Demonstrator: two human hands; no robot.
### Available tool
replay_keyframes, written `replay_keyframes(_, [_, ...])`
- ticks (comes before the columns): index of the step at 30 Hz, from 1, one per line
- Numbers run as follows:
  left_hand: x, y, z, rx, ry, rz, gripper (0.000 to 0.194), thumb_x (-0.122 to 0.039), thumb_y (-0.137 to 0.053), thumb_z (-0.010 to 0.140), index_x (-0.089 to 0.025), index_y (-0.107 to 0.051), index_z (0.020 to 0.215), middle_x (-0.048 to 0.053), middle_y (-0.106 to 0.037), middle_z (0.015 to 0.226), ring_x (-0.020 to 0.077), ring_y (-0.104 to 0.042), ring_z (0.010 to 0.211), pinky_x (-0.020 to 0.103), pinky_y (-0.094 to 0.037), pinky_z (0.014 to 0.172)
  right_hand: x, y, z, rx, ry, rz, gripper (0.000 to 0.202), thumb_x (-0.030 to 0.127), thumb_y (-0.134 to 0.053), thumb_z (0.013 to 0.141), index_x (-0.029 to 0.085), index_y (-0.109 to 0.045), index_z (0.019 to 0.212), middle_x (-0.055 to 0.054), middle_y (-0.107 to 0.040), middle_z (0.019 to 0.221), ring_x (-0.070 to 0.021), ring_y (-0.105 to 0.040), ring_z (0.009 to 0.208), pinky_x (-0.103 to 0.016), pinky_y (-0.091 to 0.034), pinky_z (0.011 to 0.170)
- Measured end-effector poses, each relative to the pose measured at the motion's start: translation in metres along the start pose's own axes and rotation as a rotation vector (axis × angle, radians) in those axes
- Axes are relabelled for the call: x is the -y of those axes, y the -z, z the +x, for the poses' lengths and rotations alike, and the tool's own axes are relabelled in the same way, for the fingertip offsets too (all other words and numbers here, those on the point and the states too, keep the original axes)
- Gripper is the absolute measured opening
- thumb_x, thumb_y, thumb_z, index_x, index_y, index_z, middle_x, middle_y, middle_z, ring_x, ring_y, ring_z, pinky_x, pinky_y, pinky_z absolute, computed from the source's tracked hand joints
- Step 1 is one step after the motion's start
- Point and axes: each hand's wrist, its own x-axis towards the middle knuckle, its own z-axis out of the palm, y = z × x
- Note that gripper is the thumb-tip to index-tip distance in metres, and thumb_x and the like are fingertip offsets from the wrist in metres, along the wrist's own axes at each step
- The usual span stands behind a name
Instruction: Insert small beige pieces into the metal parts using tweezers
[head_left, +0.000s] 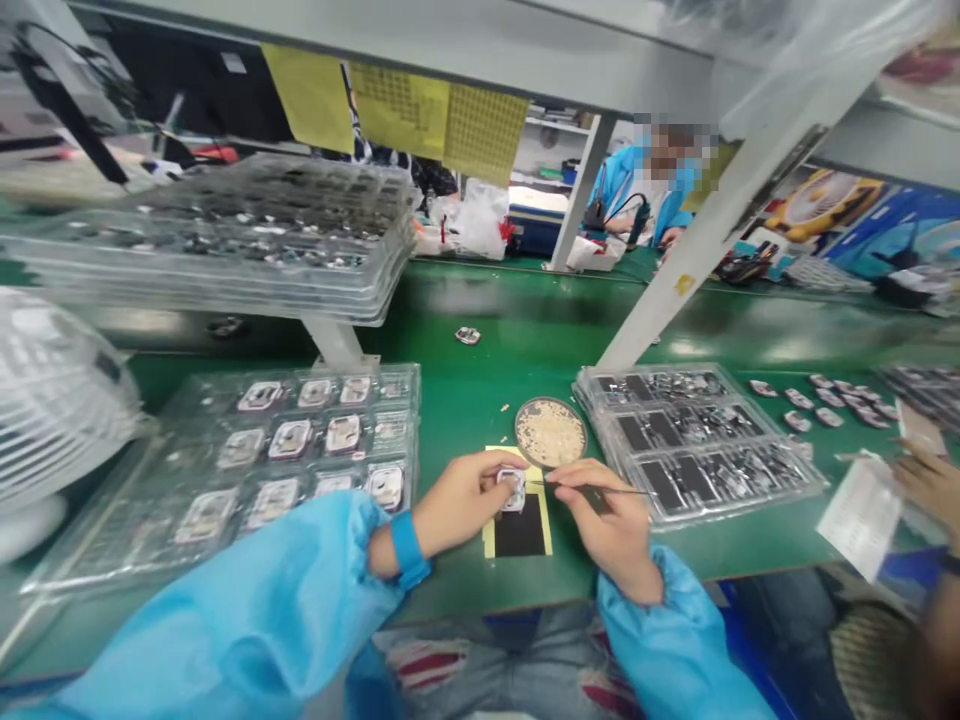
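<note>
A small white-rimmed part (512,490) is held between the thumb and fingers of my left hand (466,502), above a black pad (523,528) with a yellow border. My right hand (609,515) pinches a thin dark tool (611,489), its tip pointing left beside the part; contact cannot be made out. Just behind my hands sits a round dish (550,432) of small pale pieces. At the left, a clear tray (415,425) holds several similar white-rimmed parts. On the right, stacked clear trays (592,412) hold dark rectangular and silvery pieces.
A white fan (60,420) stands far left, near raised stacked trays (375,270). A slanted grey post (675,290) rises behind the right trays. Loose parts (829,416) lie at the right, where another person's hand (926,480) is near white paper (862,512).
</note>
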Motion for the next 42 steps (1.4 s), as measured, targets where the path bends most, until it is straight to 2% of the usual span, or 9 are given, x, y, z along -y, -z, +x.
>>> replay_keyframes(8, [0.009, 0.0, 0.0, -0.021, -0.018, 0.067, 0.034, -0.032, -0.063, 0.085, -0.019, -0.074, 0.114, 0.003, -0.072, 0.075, 0.0171, -0.064, 0.064, 0.026, -0.05, 0.058, -0.002, -0.002, 0.002, 0.049, 0.022, -0.063, 0.009, 0.014, -0.068, 0.09, 0.023, -0.071, 0.092, -0.007, -0.076, 0.091, -0.0237, -0.071, 0.089, -0.042, -0.057, 0.082])
replay_keyframes(21, [0.008, 0.001, -0.001, -0.016, -0.026, 0.05, 0.038, -0.032, -0.064, 0.083, -0.015, -0.074, 0.116, 0.003, -0.072, 0.074, 0.0154, -0.061, 0.061, 0.024, -0.049, 0.057, -0.001, -0.003, 0.002, 0.085, 0.049, -0.079, 0.012, 0.012, -0.068, 0.09, 0.023, -0.071, 0.095, -0.006, -0.076, 0.094, -0.0233, -0.07, 0.092, -0.042, -0.056, 0.085])
replay_keyframes(26, [0.006, 0.001, -0.002, -0.009, -0.023, 0.041, 0.038, -0.029, -0.06, 0.084, -0.014, -0.073, 0.118, 0.004, -0.071, 0.074, 0.0153, -0.06, 0.061, 0.024, -0.047, 0.056, 0.0, -0.002, 0.001, 0.055, 0.046, -0.041, 0.018, 0.008, -0.068, 0.088, 0.024, -0.068, 0.098, -0.004, -0.074, 0.092, -0.0225, -0.071, 0.088, -0.041, -0.055, 0.083])
replay_keyframes(31, [0.003, 0.003, -0.003, 0.006, -0.03, 0.112, 0.039, -0.024, -0.059, 0.084, -0.016, -0.072, 0.12, 0.004, -0.072, 0.079, 0.014, -0.058, 0.059, 0.023, -0.045, 0.056, -0.001, -0.001, 0.0, 0.08, 0.016, -0.086, 0.016, 0.01, -0.069, 0.088, 0.024, -0.068, 0.096, -0.003, -0.073, 0.089, -0.0218, -0.071, 0.085, -0.039, -0.054, 0.082])
replay_keyframes(38, [-0.002, 0.005, -0.005, 0.057, -0.02, 0.124, 0.043, -0.037, -0.055, 0.093, -0.017, -0.066, 0.129, 0.005, -0.072, 0.082, 0.0168, -0.061, 0.065, 0.027, -0.05, 0.062, 0.0, -0.001, 0.0, 0.083, -0.079, -0.096, 0.007, 0.018, -0.072, 0.088, 0.022, -0.07, 0.093, -0.004, -0.073, 0.088, -0.021, -0.07, 0.085, -0.035, -0.054, 0.081])
replay_keyframes(40, [-0.005, 0.005, -0.006, 0.072, -0.02, 0.093, 0.044, -0.038, -0.055, 0.093, -0.018, -0.065, 0.131, 0.005, -0.073, 0.083, 0.0175, -0.063, 0.068, 0.027, -0.052, 0.065, 0.0, -0.001, -0.001, 0.08, -0.132, -0.06, 0.004, 0.02, -0.071, 0.089, 0.022, -0.07, 0.093, -0.004, -0.074, 0.088, -0.0208, -0.07, 0.086, -0.034, -0.054, 0.081])
replay_keyframes(42, [-0.009, 0.007, -0.006, 0.082, -0.027, 0.065, 0.042, -0.038, -0.054, 0.094, -0.018, -0.066, 0.13, 0.006, -0.075, 0.094, 0.0181, -0.065, 0.072, 0.028, -0.053, 0.067, -0.003, -0.001, -0.002, 0.079, -0.21, 0.048, 0.001, 0.023, -0.069, 0.092, 0.022, -0.069, 0.092, -0.004, -0.074, 0.089, -0.0205, -0.07, 0.087, -0.034, -0.055, 0.081])
